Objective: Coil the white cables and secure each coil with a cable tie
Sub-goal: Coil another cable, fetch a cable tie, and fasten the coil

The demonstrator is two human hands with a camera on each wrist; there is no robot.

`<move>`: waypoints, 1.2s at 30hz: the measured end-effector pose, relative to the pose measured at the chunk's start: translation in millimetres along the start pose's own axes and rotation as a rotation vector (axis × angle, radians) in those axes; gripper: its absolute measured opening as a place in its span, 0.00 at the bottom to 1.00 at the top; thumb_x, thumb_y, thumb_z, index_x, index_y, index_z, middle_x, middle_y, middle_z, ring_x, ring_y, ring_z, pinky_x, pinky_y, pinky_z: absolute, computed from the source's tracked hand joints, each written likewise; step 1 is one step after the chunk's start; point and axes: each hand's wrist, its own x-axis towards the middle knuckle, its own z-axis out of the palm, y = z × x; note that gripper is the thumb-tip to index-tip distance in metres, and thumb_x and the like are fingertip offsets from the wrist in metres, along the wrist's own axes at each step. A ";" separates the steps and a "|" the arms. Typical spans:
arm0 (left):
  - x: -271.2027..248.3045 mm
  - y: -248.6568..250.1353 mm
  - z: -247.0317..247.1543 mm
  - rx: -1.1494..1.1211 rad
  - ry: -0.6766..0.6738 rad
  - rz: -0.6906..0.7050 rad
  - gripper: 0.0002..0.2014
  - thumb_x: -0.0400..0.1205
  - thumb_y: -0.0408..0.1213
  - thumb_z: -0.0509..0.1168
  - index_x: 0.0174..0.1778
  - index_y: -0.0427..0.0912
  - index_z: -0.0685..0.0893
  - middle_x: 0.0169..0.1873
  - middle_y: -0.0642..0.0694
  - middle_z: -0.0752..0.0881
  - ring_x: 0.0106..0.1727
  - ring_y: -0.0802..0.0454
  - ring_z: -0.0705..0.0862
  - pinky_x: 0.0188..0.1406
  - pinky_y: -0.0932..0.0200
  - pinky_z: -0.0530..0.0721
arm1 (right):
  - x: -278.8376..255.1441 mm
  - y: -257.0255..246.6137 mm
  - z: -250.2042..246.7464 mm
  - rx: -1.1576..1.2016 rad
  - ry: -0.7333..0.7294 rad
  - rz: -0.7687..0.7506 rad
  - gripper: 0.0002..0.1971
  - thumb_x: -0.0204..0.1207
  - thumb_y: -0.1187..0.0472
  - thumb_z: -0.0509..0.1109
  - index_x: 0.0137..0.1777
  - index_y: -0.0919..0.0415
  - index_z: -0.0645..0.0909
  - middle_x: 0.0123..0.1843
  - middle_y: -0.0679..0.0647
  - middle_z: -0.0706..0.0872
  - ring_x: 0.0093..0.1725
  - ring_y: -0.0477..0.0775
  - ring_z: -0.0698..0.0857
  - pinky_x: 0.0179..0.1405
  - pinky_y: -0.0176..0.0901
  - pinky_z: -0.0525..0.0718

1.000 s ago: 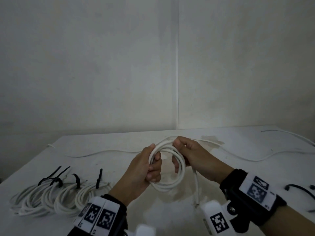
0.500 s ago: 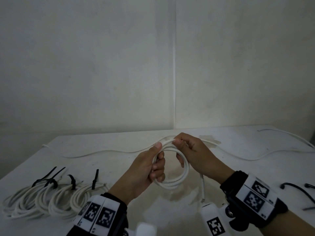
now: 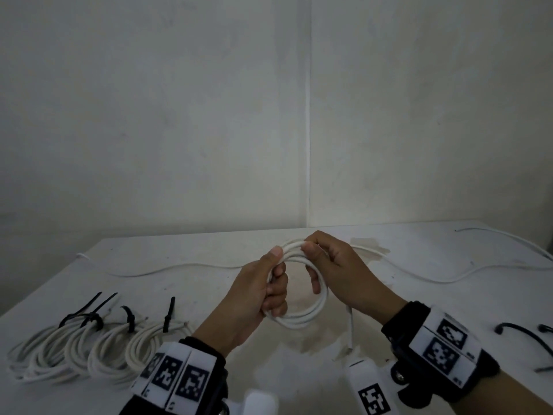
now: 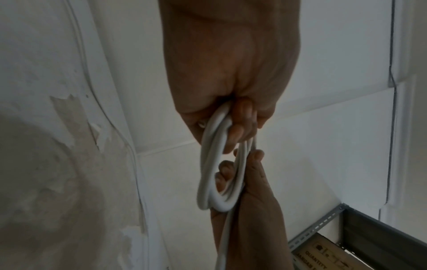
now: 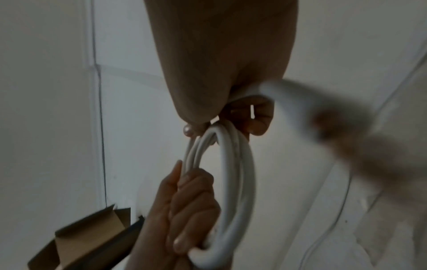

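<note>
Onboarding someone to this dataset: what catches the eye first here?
Dead centre, the left hand and right hand both grip a white cable coil held above the table. At near left lies a row of finished coils cinched with black cable ties. A loose white cable trails across the far tabletop.

"QUANTITY" on the cardboard box (image 4: 323, 255)
</note>
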 end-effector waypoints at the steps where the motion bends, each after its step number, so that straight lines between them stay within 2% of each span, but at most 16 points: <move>1: 0.0 0.0 0.3 -0.001 0.014 0.007 0.20 0.85 0.46 0.51 0.28 0.42 0.65 0.14 0.52 0.61 0.12 0.59 0.57 0.14 0.67 0.63 | -0.6 -0.7 -1.4 0.027 -0.016 0.002 0.14 0.82 0.55 0.57 0.39 0.61 0.76 0.26 0.50 0.79 0.23 0.48 0.80 0.28 0.37 0.77; 3: 0.0 1.0 0.3 -0.047 0.047 0.025 0.20 0.85 0.45 0.51 0.28 0.42 0.65 0.13 0.52 0.60 0.11 0.59 0.57 0.12 0.68 0.62 | -0.9 0.3 -5.2 0.038 -0.018 0.027 0.14 0.81 0.55 0.57 0.46 0.63 0.80 0.28 0.51 0.80 0.23 0.45 0.79 0.27 0.32 0.77; 6: 2.3 5.9 -5.8 -0.183 0.106 0.058 0.20 0.85 0.45 0.51 0.27 0.43 0.64 0.12 0.53 0.59 0.10 0.60 0.56 0.11 0.69 0.62 | -1.4 8.4 -10.0 -0.104 0.059 0.040 0.13 0.84 0.59 0.56 0.61 0.53 0.80 0.26 0.47 0.75 0.22 0.39 0.73 0.27 0.24 0.70; 9: 5.7 10.6 -16.3 -0.275 0.164 0.096 0.19 0.85 0.45 0.52 0.27 0.44 0.63 0.12 0.53 0.60 0.09 0.60 0.57 0.10 0.70 0.61 | -8.1 17.5 -9.1 -0.255 0.092 0.030 0.15 0.84 0.60 0.55 0.66 0.47 0.76 0.25 0.45 0.72 0.26 0.40 0.72 0.29 0.26 0.71; 11: 5.8 10.2 -19.4 -0.293 0.184 0.104 0.19 0.84 0.45 0.52 0.27 0.44 0.63 0.12 0.53 0.60 0.10 0.60 0.57 0.10 0.71 0.61 | -12.8 21.5 -5.9 -0.377 0.082 0.024 0.14 0.84 0.57 0.55 0.64 0.52 0.78 0.28 0.44 0.74 0.27 0.42 0.73 0.31 0.30 0.70; 14: 2.8 4.8 -15.9 -0.298 0.180 0.091 0.20 0.85 0.45 0.52 0.27 0.44 0.63 0.12 0.53 0.59 0.10 0.60 0.56 0.10 0.71 0.61 | -13.6 26.2 0.4 -0.488 0.057 0.005 0.16 0.81 0.52 0.58 0.59 0.60 0.81 0.40 0.45 0.74 0.35 0.38 0.72 0.38 0.32 0.67; 16: 1.4 2.9 -13.3 -0.309 0.163 0.086 0.20 0.85 0.45 0.52 0.26 0.44 0.63 0.12 0.53 0.59 0.10 0.60 0.56 0.10 0.71 0.61 | -10.2 22.9 3.8 -0.493 0.039 0.036 0.12 0.81 0.58 0.63 0.55 0.64 0.83 0.40 0.48 0.73 0.35 0.37 0.71 0.40 0.32 0.67; 19: 2.9 4.7 -13.5 -0.316 0.158 0.094 0.20 0.85 0.45 0.51 0.26 0.44 0.63 0.12 0.53 0.59 0.10 0.60 0.56 0.11 0.71 0.60 | -7.9 13.8 9.2 -0.149 0.015 0.197 0.13 0.81 0.65 0.59 0.47 0.72 0.83 0.36 0.50 0.80 0.33 0.40 0.80 0.40 0.30 0.79; 21: 4.7 4.4 -13.8 -0.318 0.168 0.096 0.20 0.85 0.46 0.51 0.26 0.44 0.63 0.12 0.53 0.59 0.10 0.60 0.56 0.10 0.70 0.60 | -9.2 1.4 14.2 0.195 0.014 0.333 0.16 0.83 0.61 0.57 0.45 0.69 0.85 0.41 0.55 0.87 0.41 0.49 0.87 0.48 0.35 0.85; 22: 5.1 3.3 -13.7 -0.321 0.173 0.096 0.20 0.85 0.46 0.51 0.26 0.44 0.63 0.12 0.54 0.59 0.10 0.60 0.56 0.10 0.70 0.60 | -9.5 -3.0 16.4 0.271 0.022 0.345 0.17 0.83 0.57 0.57 0.45 0.66 0.85 0.43 0.56 0.88 0.43 0.52 0.88 0.51 0.38 0.86; 24: 4.7 1.9 -14.1 -0.325 0.178 0.094 0.20 0.85 0.46 0.51 0.26 0.44 0.63 0.12 0.53 0.59 0.10 0.60 0.56 0.10 0.69 0.60 | -9.1 -7.2 18.0 0.186 0.015 0.317 0.20 0.82 0.51 0.56 0.49 0.65 0.84 0.44 0.52 0.87 0.41 0.46 0.86 0.49 0.28 0.83; 26: 3.2 2.4 -13.9 -0.318 0.174 0.093 0.20 0.85 0.46 0.51 0.26 0.44 0.63 0.12 0.53 0.59 0.10 0.60 0.56 0.10 0.70 0.60 | -9.4 -8.4 15.5 0.044 0.046 0.278 0.21 0.83 0.49 0.53 0.46 0.64 0.81 0.38 0.49 0.79 0.34 0.39 0.77 0.36 0.19 0.75; 28: 1.7 4.5 -14.3 -0.308 0.175 0.100 0.20 0.85 0.46 0.51 0.26 0.44 0.63 0.12 0.53 0.59 0.10 0.60 0.56 0.11 0.71 0.59 | -10.5 -8.7 14.3 0.064 0.070 0.254 0.18 0.84 0.52 0.51 0.39 0.58 0.75 0.32 0.50 0.72 0.26 0.39 0.70 0.27 0.23 0.70; 30: 1.4 7.0 -15.0 -0.300 0.174 0.106 0.20 0.85 0.45 0.51 0.26 0.44 0.63 0.12 0.53 0.59 0.10 0.60 0.56 0.11 0.71 0.59 | -12.2 -6.9 14.6 0.177 0.111 0.237 0.13 0.85 0.56 0.52 0.41 0.56 0.73 0.29 0.50 0.68 0.22 0.41 0.65 0.22 0.29 0.66; 32: 2.1 8.2 -15.0 -0.298 0.171 0.110 0.20 0.85 0.45 0.51 0.26 0.44 0.63 0.12 0.54 0.59 0.10 0.60 0.56 0.11 0.71 0.58 | -12.2 -3.1 11.6 0.126 0.122 0.188 0.10 0.84 0.59 0.55 0.40 0.56 0.72 0.28 0.50 0.69 0.23 0.41 0.64 0.22 0.31 0.64; 36: 1.0 7.2 -11.5 -0.289 0.147 0.097 0.20 0.84 0.45 0.51 0.26 0.44 0.63 0.12 0.53 0.59 0.10 0.60 0.56 0.11 0.71 0.60 | -6.5 4.3 3.0 -0.353 0.032 0.116 0.07 0.80 0.61 0.63 0.40 0.55 0.79 0.38 0.47 0.77 0.29 0.40 0.72 0.33 0.26 0.71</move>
